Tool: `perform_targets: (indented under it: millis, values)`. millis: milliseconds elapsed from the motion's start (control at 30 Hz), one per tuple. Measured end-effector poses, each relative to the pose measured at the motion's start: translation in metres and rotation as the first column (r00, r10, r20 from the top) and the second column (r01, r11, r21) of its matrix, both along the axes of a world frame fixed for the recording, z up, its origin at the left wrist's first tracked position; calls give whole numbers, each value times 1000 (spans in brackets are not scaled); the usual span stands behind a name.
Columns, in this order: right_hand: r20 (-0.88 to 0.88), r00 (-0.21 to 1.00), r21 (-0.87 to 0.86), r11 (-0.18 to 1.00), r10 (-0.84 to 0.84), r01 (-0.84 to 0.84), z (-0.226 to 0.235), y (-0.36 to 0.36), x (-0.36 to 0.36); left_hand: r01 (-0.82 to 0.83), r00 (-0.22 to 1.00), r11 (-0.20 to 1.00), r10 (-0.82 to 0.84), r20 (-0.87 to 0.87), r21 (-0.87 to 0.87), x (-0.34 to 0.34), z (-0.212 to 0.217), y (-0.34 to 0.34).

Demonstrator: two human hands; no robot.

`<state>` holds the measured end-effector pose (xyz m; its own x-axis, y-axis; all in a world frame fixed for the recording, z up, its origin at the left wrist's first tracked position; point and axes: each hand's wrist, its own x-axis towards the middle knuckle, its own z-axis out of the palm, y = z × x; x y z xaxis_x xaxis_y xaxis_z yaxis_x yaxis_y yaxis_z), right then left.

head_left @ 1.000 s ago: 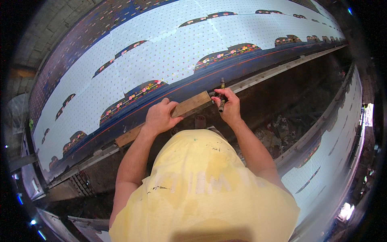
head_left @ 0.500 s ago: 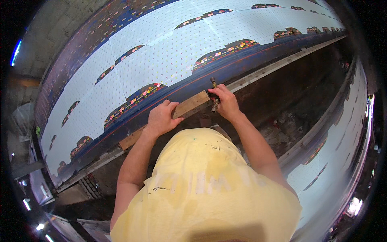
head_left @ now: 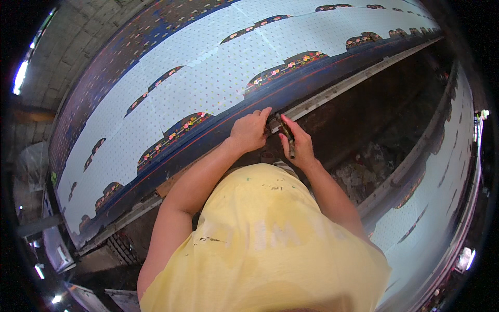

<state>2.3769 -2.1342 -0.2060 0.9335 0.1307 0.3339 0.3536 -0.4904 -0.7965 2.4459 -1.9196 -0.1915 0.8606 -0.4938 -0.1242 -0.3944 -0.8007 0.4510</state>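
In my right hand (head_left: 300,144) is a dark, clamp-like metal piece (head_left: 287,136) with a rod-like part pointing down. The fingers are wrapped around it. My left hand (head_left: 250,130) is right beside it at the rail's edge, with fingers curled; what they grip is hidden. A wooden strip (head_left: 165,187) lies along the edge, mostly covered by my left forearm. Beyond both hands runs the long table (head_left: 228,115), its dark blue border marked by a thin red line. Pale dotted fabric (head_left: 208,78) with dark floral patches is spread on it.
A narrow metal rail (head_left: 332,96) follows the table's near side. To the right, a second long table (head_left: 416,229) carries similar pale fabric. Between the tables is a dark gap with crumpled material (head_left: 358,174). A block wall (head_left: 67,57) stands at the far left.
My left hand has slid right along the wooden strip, up close to my right hand. The metal piece has turned and come slightly right and nearer in my right hand.
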Motion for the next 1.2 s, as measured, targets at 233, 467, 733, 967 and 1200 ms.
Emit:
perform_targets:
  millis: [233, 467, 733, 967, 1200]
  values:
    - [-45, 999, -240, 971, -3, -8, -27, -11, -40, -12, 988, 1000, 14, -154, 15, 8, 10, -3]
    - [80, 996, -356, 933, -29, 56, -30, 0, -36, 6, 1000, 1000, -6, -11, -6, 0, 2, -1]
    - [249, 965, -634, 767, 78, 101, -33, -3, -28, 9, 1000, 1000, -9, -1, -9, 1, 6, -5]
    - [-130, 978, -16, 987, -161, 161, -68, 2, -23, 6, 999, 1000, -6, 33, -12, 1, 2, -6]
    - [-761, 526, 593, 737, 380, 325, -84, -16, -43, 19, 999, 999, -17, 50, -28, 1, -2, -5]
